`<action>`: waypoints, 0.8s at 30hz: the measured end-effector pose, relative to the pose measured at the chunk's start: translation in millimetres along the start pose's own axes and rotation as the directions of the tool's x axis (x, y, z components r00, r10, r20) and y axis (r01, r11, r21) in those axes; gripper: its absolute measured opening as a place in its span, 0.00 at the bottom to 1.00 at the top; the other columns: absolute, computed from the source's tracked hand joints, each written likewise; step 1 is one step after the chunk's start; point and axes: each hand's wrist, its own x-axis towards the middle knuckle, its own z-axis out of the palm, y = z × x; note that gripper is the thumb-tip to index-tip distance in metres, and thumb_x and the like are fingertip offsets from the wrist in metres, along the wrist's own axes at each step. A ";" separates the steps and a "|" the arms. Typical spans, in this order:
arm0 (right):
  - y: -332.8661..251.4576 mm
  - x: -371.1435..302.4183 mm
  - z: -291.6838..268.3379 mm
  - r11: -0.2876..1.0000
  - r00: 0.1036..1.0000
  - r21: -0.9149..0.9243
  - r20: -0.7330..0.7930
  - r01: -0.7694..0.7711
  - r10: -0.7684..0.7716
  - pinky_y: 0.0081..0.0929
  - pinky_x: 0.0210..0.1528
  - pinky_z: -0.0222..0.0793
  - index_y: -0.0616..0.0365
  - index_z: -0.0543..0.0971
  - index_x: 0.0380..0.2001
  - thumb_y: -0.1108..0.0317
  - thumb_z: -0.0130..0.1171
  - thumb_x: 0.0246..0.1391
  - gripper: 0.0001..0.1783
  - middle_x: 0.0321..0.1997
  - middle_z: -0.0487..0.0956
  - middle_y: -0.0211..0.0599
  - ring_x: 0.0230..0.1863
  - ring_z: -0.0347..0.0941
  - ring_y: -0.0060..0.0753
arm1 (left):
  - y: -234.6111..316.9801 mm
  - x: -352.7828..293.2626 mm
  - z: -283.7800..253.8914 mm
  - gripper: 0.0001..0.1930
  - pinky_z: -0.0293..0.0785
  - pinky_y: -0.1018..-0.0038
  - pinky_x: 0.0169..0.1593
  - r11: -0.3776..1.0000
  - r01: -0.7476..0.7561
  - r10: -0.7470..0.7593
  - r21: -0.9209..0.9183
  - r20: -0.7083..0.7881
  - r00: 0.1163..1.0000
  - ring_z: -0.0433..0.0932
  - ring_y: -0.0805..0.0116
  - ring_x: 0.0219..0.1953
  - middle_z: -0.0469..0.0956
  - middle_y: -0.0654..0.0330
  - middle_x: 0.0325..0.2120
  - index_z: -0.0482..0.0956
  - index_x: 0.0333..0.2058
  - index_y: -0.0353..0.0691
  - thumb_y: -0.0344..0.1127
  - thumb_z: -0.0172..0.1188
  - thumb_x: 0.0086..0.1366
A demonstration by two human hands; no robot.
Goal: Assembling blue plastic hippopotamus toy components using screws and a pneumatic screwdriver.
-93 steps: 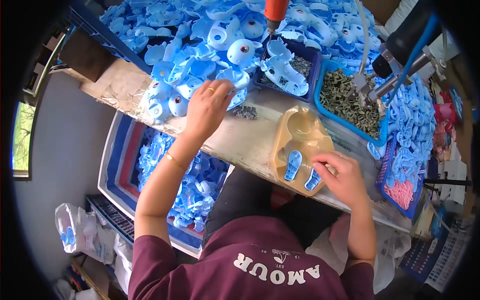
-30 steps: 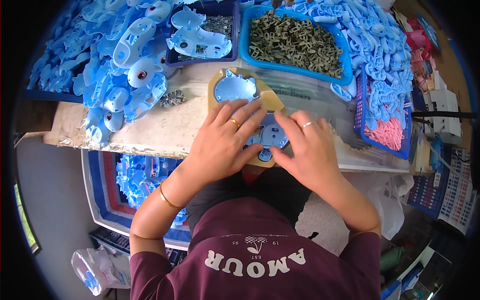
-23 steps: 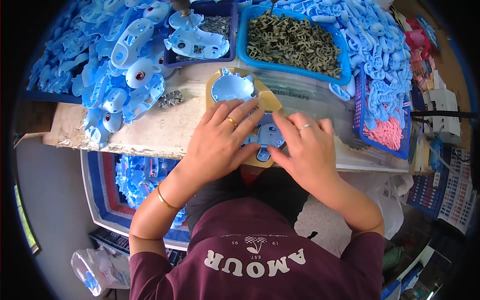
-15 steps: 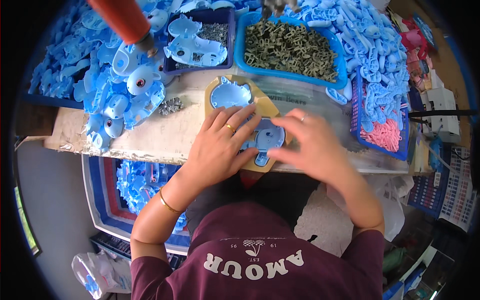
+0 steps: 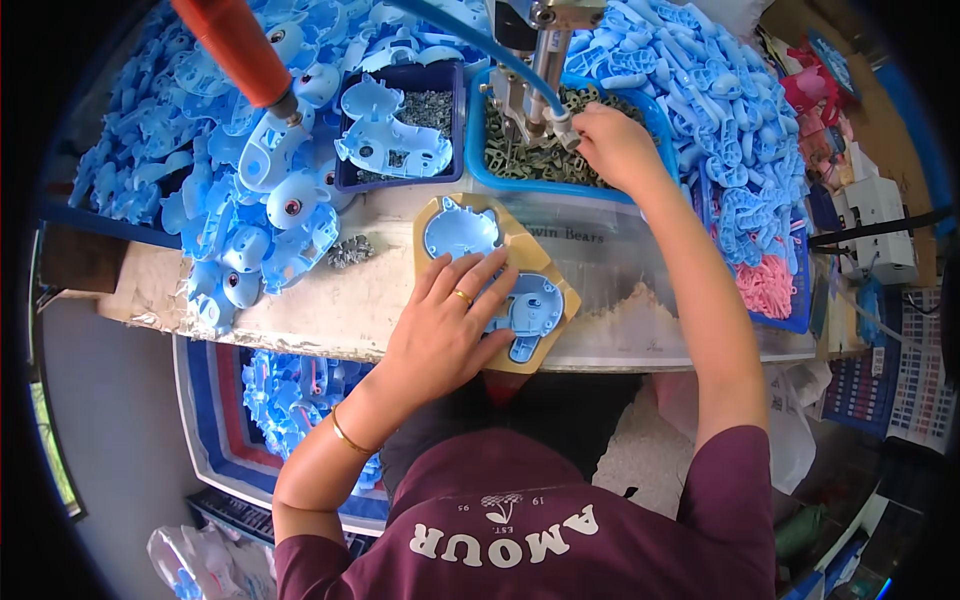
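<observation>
A tan fixture (image 5: 560, 318) lies on the bench in front of me, holding a light-blue plastic toy shell (image 5: 535, 305). My left hand (image 5: 445, 315) rests over the shell's middle, fingers stretched and a little apart. Farther forward, my right hand (image 5: 622, 148) reaches over a bright-blue tray (image 5: 560, 182) full of small dark olive pieces (image 5: 510, 160). Its fingers are bent together beside a metal fitting (image 5: 562, 130), which partly covers the fingertips. Whatever they may pinch is hidden.
A metal cylinder machine (image 5: 545, 70) overhangs the tray. An orange-red driver tool (image 5: 235, 50) hangs at upper left. Blue toy parts (image 5: 170, 130) heap at left, and more (image 5: 690, 90) at right. A navy bin (image 5: 457, 130) holds screws and a shell. Pink pieces (image 5: 765, 288) fill a basket.
My right hand has moved from the fixture forward to the tray of olive pieces. The left hand stays on the shell. The view has shifted, bringing more of the machine into sight.
</observation>
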 end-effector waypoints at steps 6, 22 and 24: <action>15.5 -24.3 -39.7 0.866 0.978 0.456 0.127 -0.207 0.167 0.23 0.32 0.68 0.62 0.80 0.36 0.67 0.60 0.60 0.09 0.27 0.79 0.31 0.27 0.72 0.21 | -0.9 13.3 -14.2 0.31 0.63 0.54 0.65 0.998 -0.062 0.061 -0.029 -0.029 0.998 0.69 0.51 0.62 0.70 0.53 0.61 0.71 0.61 0.39 0.43 0.66 0.60; 2.7 -196.1 -105.8 0.728 0.817 0.427 0.046 -0.536 0.575 0.26 0.36 0.74 0.61 0.82 0.41 0.73 0.63 0.56 0.09 0.34 0.85 0.40 0.33 0.81 0.30 | 16.2 43.4 -7.9 0.11 0.80 0.73 0.39 0.813 0.199 -0.294 -0.547 -0.091 0.952 0.85 0.64 0.34 0.85 0.54 0.35 0.83 0.46 0.34 0.26 0.64 0.65; 51.0 -233.7 -108.8 0.790 0.780 0.114 -0.130 -0.602 0.613 0.26 0.37 0.74 0.62 0.83 0.39 0.75 0.63 0.54 0.09 0.35 0.85 0.40 0.33 0.81 0.29 | 12.8 39.7 -6.9 0.12 0.80 0.77 0.39 0.606 0.327 -0.431 -0.726 0.046 0.901 0.84 0.73 0.34 0.84 0.58 0.35 0.82 0.48 0.35 0.26 0.62 0.66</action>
